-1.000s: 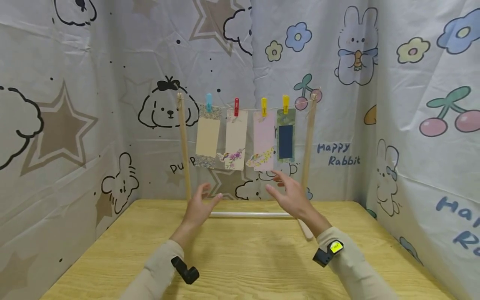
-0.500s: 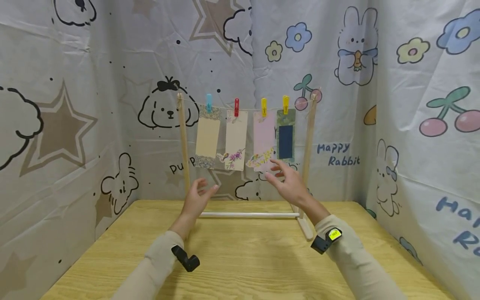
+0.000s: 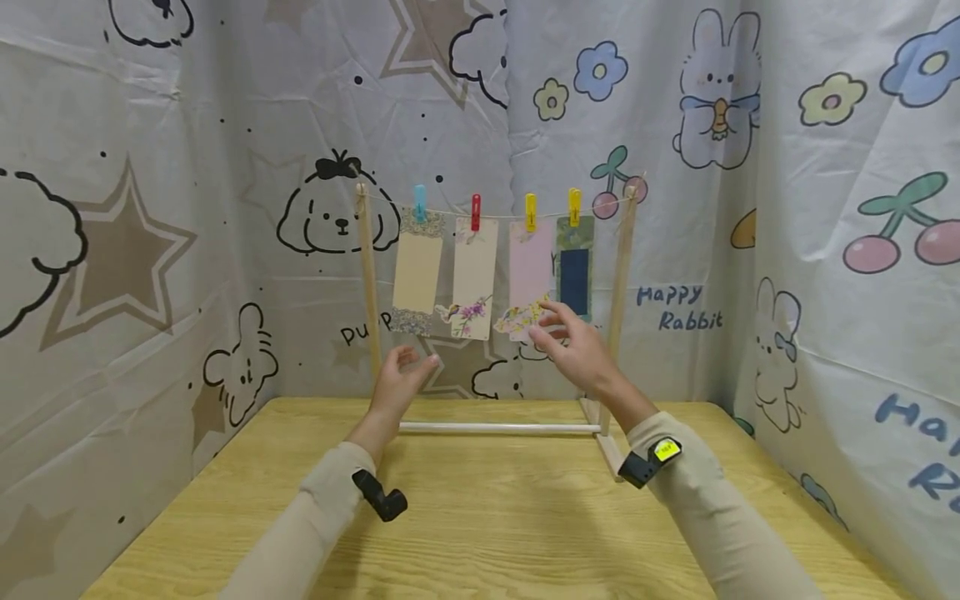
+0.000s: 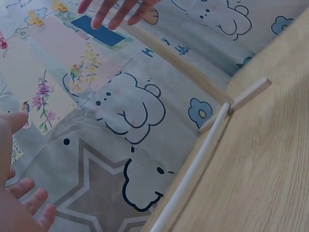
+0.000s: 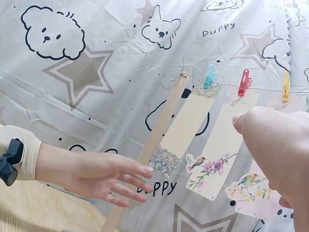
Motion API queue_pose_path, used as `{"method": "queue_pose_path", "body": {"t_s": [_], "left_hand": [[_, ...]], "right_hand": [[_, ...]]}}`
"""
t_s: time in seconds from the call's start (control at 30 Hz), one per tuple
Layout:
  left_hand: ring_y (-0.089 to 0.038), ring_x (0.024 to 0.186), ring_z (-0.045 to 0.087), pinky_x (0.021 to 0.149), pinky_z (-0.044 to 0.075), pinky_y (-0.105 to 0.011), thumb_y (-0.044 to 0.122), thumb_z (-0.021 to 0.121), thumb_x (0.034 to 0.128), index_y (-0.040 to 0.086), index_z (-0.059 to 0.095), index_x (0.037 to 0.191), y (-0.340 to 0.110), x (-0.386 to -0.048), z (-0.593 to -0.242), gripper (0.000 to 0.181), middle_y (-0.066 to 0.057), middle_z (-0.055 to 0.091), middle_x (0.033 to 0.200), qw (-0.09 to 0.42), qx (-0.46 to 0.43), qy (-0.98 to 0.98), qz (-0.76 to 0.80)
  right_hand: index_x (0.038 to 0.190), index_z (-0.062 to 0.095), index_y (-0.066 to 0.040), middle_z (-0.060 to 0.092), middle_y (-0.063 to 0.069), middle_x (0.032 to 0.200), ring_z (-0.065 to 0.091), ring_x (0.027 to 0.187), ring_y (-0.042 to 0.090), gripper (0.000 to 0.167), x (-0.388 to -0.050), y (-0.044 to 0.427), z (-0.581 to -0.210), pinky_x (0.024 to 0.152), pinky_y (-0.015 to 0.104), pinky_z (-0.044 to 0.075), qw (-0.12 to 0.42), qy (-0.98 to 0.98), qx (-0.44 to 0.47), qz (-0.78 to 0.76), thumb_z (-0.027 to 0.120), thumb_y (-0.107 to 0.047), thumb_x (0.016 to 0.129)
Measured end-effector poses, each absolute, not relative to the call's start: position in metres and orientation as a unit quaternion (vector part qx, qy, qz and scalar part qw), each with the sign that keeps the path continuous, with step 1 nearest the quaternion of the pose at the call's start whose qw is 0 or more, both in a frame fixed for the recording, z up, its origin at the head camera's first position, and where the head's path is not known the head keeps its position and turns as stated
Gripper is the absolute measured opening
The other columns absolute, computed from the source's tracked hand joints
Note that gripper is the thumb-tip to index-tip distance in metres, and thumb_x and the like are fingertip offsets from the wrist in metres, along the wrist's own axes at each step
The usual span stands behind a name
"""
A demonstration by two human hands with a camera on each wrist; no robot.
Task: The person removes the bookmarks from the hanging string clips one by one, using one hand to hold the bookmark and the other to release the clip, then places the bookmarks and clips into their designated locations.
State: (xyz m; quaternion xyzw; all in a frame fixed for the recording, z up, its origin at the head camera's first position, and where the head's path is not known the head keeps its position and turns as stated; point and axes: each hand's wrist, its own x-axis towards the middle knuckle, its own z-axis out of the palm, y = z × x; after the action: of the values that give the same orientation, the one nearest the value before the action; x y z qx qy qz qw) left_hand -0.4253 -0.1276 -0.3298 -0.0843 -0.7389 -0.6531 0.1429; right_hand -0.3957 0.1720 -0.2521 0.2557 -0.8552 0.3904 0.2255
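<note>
Several paper bookmarks hang by small clothespins from a string on a wooden stand. From left to right in the head view are a patterned-edge cream bookmark (image 3: 417,271), a cream one with purple flowers (image 3: 473,271), a pink one with yellow blossoms (image 3: 529,262) and a green one with a dark blue panel (image 3: 574,279). My right hand (image 3: 581,350) is raised at the pink bookmark's lower right, fingers loosely bent and holding nothing; whether it touches the paper I cannot tell. Below the leftmost bookmark, my left hand (image 3: 396,387) hovers with relaxed, spread fingers, also holding nothing.
Clipping the bookmarks are a blue clothespin (image 3: 420,204), a red one (image 3: 476,212) and two yellow ones, including this yellow clothespin (image 3: 531,212). The stand has two wooden posts, with the right post (image 3: 622,275) nearer my right hand, and a white crossbar (image 3: 498,428) above the wooden table (image 3: 495,517).
My right hand has risen from below the pink bookmark to overlap its lower corner. The left hand has lifted slightly. The bookmarks hang as before.
</note>
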Motion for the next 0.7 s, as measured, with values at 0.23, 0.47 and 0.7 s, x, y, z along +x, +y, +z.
{"method": "queue_pose_path", "body": {"t_s": [0.23, 0.47, 0.7], "left_hand": [[-0.039, 0.136, 0.044, 0.11, 0.037, -0.054, 0.038, 0.073, 0.0976, 0.005, 0.03, 0.157, -0.125, -0.433, -0.33, 0.081, -0.021, 0.042, 0.153, 0.14, -0.074, -0.722, -0.673], [-0.039, 0.135, 0.046, 0.112, 0.036, -0.055, 0.035, 0.073, 0.0982, 0.006, 0.028, 0.158, -0.124, -0.441, -0.328, 0.08, -0.018, 0.044, 0.153, 0.141, -0.041, -0.7, -0.699], [-0.039, 0.137, 0.044, 0.111, 0.038, -0.052, 0.03, 0.072, 0.0982, 0.005, 0.024, 0.159, -0.124, -0.45, -0.326, 0.082, -0.019, 0.041, 0.156, 0.146, -0.052, -0.655, -0.74]], "right_hand": [[0.158, 0.039, -0.01, 0.058, 0.02, 0.137, 0.059, 0.122, 0.041, 0.063, -0.398, 0.171, -0.247, 0.09, 0.056, 0.053, 0.218, -0.854, 0.255, 0.398, 0.055, -0.043, 0.107], [0.157, 0.04, -0.011, 0.058, 0.019, 0.135, 0.057, 0.123, 0.044, 0.061, -0.401, 0.17, -0.241, 0.089, 0.056, 0.054, 0.213, -0.847, 0.255, 0.415, 0.056, -0.042, 0.107], [0.157, 0.041, -0.011, 0.06, 0.019, 0.135, 0.057, 0.123, 0.044, 0.062, -0.404, 0.17, -0.236, 0.089, 0.057, 0.053, 0.22, -0.843, 0.254, 0.419, 0.056, -0.043, 0.106]]}}
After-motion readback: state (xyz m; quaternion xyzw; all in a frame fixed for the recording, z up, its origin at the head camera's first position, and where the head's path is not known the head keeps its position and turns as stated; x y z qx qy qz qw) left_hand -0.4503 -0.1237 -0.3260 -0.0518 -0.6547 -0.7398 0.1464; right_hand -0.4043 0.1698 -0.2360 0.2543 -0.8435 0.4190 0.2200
